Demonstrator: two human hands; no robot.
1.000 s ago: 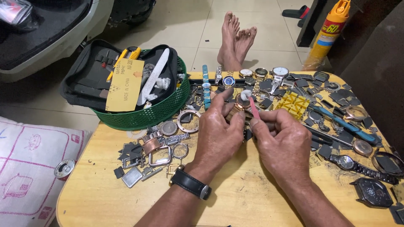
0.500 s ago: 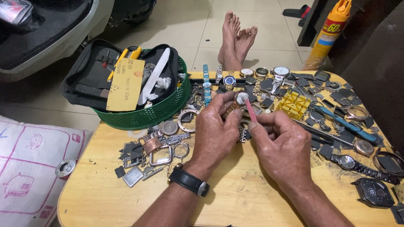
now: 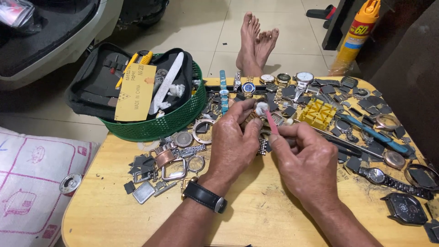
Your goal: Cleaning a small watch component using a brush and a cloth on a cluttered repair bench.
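Fingers (image 3: 249, 120) hiding most of watch (image 3: 256, 118)

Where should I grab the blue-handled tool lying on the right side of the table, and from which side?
Grip the blue-handled tool at the middle of its blue handle, coming from above, probably with fingers across its width. It lies flat and slanted among dark watch parts, so its ends are crowded, while the handle's top is bare. The right hand is nearest it, but now pinches a pink stick.

A light wooden surface (image 3: 256, 219) with rounded corners carries a green mesh basket (image 3: 169, 122) at its far left, scattered watch cases (image 3: 157, 167), dark wristwatches (image 3: 388, 180), a yellow block (image 3: 320, 112) and a blue-handled tool (image 3: 375, 135).
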